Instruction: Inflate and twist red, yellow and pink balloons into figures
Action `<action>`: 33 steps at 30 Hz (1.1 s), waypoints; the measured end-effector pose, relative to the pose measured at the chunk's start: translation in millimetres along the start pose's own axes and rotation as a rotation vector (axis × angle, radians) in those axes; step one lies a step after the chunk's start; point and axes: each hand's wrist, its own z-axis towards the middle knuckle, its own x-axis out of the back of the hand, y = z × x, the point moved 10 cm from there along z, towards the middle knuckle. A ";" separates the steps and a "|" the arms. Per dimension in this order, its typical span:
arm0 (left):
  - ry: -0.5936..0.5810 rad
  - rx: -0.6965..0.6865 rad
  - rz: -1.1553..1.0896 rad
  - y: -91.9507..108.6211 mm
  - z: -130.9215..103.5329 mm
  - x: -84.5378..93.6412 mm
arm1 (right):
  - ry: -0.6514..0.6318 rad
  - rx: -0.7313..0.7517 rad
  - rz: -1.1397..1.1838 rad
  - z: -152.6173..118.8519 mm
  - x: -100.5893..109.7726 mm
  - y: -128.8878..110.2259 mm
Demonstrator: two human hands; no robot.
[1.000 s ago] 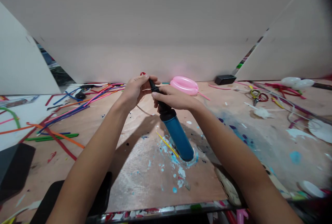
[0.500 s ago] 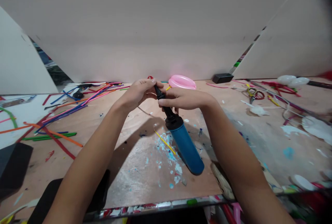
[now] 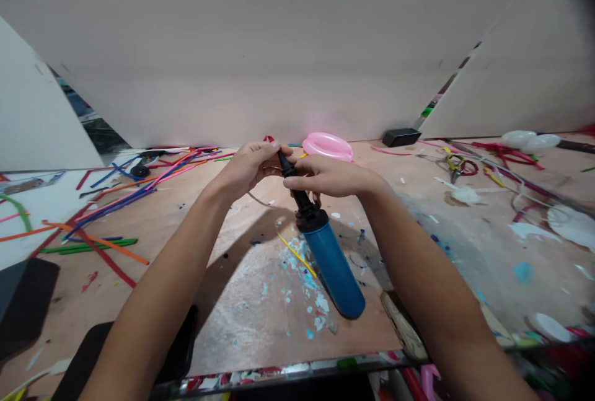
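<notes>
A blue balloon pump (image 3: 333, 264) with a black neck and nozzle is held tilted above the wooden table (image 3: 242, 308), nozzle pointing up and away. My right hand (image 3: 332, 176) grips its black neck. My left hand (image 3: 248, 165) pinches something small and red at the nozzle tip; I cannot make out more of it. A thin pale strand hangs below my left hand. A yellow uninflated balloon (image 3: 297, 255) lies on the table under the pump.
A pink inflated balloon (image 3: 328, 145) lies just behind my hands. Several long uninflated balloons (image 3: 134, 193) are strewn at left. Scissors (image 3: 458, 168), a black box (image 3: 401, 137) and white balloons (image 3: 530, 140) are at right. White boards wall the back. Dark objects sit at the near left.
The pump's blue body swung right and slightly toward me, then settled. Both hands stayed at the nozzle, shifting a little to the right.
</notes>
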 end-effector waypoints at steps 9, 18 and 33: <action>0.265 -0.155 0.040 29.8 -2.9 34.8 | 0.095 0.054 0.075 1.3 6.5 -4.9; 0.525 -0.357 0.072 85.8 -35.9 96.1 | -0.390 -0.328 -0.452 7.5 -66.2 69.7; 0.402 -0.528 0.192 94.7 -33.5 51.6 | -0.515 -0.272 -0.603 22.6 -111.5 85.1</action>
